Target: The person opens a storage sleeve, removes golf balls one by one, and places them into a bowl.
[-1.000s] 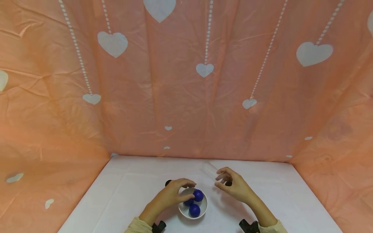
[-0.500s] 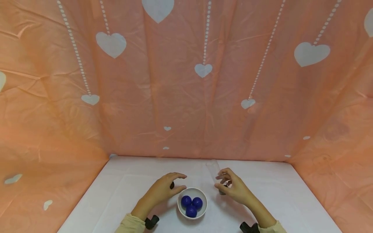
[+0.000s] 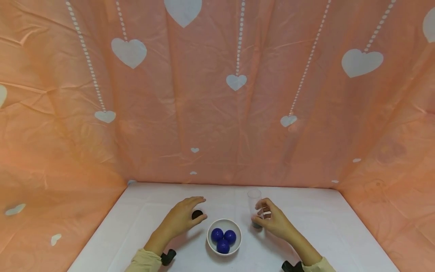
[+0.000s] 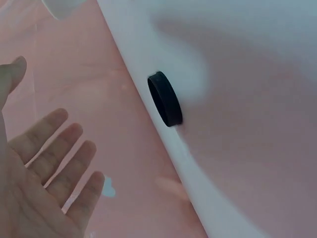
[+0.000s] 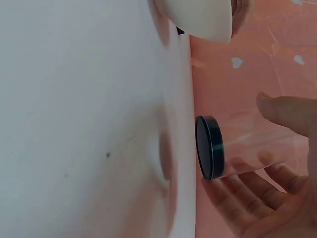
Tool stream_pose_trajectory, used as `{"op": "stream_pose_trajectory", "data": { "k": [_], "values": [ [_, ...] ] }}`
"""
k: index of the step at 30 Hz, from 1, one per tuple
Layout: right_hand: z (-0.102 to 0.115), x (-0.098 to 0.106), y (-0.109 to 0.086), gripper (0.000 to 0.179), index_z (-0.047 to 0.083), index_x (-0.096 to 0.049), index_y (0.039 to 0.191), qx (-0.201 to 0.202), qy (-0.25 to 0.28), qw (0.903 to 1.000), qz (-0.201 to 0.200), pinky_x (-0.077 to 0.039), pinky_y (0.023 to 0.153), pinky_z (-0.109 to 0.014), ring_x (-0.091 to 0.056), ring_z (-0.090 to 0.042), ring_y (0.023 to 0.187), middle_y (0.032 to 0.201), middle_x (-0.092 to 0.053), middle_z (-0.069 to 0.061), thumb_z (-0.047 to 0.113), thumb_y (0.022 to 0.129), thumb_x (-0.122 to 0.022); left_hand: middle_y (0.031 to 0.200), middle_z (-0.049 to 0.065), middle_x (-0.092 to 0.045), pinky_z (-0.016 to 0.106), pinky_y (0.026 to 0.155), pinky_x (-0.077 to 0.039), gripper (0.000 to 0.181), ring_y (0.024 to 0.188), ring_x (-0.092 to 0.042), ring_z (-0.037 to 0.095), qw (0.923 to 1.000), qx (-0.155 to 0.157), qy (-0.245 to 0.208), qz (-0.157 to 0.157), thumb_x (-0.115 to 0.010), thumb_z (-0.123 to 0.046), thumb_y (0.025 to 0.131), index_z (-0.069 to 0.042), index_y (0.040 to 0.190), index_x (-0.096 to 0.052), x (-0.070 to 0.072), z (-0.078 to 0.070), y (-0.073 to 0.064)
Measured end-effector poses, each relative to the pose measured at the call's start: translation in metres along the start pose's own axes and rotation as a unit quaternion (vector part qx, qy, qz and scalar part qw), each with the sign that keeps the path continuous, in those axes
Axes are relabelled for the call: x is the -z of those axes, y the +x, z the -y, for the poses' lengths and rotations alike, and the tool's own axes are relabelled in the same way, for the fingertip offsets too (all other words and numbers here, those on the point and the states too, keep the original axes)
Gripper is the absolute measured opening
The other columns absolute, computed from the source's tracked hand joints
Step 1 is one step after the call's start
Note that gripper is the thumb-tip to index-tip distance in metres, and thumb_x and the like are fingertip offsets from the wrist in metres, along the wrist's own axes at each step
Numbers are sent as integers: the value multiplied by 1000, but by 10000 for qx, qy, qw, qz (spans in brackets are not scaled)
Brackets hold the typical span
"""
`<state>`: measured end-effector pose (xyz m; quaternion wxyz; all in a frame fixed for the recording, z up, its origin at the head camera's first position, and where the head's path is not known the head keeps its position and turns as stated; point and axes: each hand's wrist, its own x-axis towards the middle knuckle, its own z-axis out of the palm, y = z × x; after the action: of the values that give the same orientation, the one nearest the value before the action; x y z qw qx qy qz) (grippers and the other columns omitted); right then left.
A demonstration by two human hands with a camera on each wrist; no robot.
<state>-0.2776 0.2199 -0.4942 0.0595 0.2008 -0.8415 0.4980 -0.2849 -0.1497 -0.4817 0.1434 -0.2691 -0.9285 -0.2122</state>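
Note:
My right hand (image 3: 278,222) grips a clear plastic cylinder (image 3: 254,202) with a black base (image 5: 210,148), its open end up. In the right wrist view thumb and fingers lie on either side of it, and the base looks clear of the white surface. My left hand (image 3: 178,217) hovers with straight, spread fingers beside a black round cap (image 3: 197,214) and holds nothing. That cap (image 4: 166,99) stands apart from the fingers (image 4: 57,163) in the left wrist view. Between the hands a white bowl (image 3: 224,223) holds three blue balls (image 3: 222,246).
The white table (image 3: 153,211) meets orange sheeting (image 3: 217,132) with printed hearts at the back and both sides. Black wrist mounts (image 3: 168,257) sit at the sleeves. The bowl's side (image 5: 203,20) shows at the top of the right wrist view.
My left hand has drawn away from the bowl to the left, leaving the balls in it, and now hovers by the black cap. The right hand has turned the tilted cylinder upright.

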Motion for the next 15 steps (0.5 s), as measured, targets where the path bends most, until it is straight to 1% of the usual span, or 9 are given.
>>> {"op": "stream_pose_trajectory", "data": {
  "k": [3, 7, 10, 12, 15],
  "values": [
    [-3, 1, -2, 44, 1, -56, 119, -64, 180, 9998, 76, -63, 85, -30, -69, -25, 101, 118, -65, -21, 12, 91, -88, 153, 11, -61, 60, 115, -48, 60, 140, -58, 37, 10000, -12, 45, -36, -80, -41, 97, -9, 146, -65, 1, 4, -3],
    [-8, 0, -3, 43, 0, -53, 119, -110, 408, 9989, 213, -64, 84, -28, -70, -27, 102, 119, -64, -22, 8, 92, -86, 157, 13, -58, 61, 118, -45, 67, 143, -55, 39, 9999, 117, -54, -5, -77, -47, 98, -7, 150, -61, 4, 10, -7],
    [-13, 1, -4, 43, 0, -52, 118, 2, 448, 9986, 265, -64, 85, -29, -69, -27, 103, 119, -64, -23, 6, 92, -86, 159, 13, -56, 60, 121, -41, 71, 146, -52, 40, 9996, 249, -112, 88, -75, -51, 99, -8, 153, -59, 7, 14, -9],
    [-16, 1, -3, 43, 1, -51, 116, 76, 415, 9987, 269, -64, 87, -30, -68, -25, 104, 119, -63, -24, 6, 91, -86, 160, 12, -54, 61, 123, -39, 72, 147, -50, 40, 9993, 316, -120, 132, -74, -52, 99, -8, 154, -58, 9, 17, -10],
    [-19, 1, -4, 43, 2, -50, 112, 174, 361, 9987, 304, -64, 90, -33, -67, -27, 105, 118, -62, -24, 6, 91, -87, 162, 12, -52, 61, 125, -36, 74, 149, -47, 40, 9990, 380, -65, 209, -72, -54, 100, -10, 156, -56, 10, 21, -12]
  ]
}}
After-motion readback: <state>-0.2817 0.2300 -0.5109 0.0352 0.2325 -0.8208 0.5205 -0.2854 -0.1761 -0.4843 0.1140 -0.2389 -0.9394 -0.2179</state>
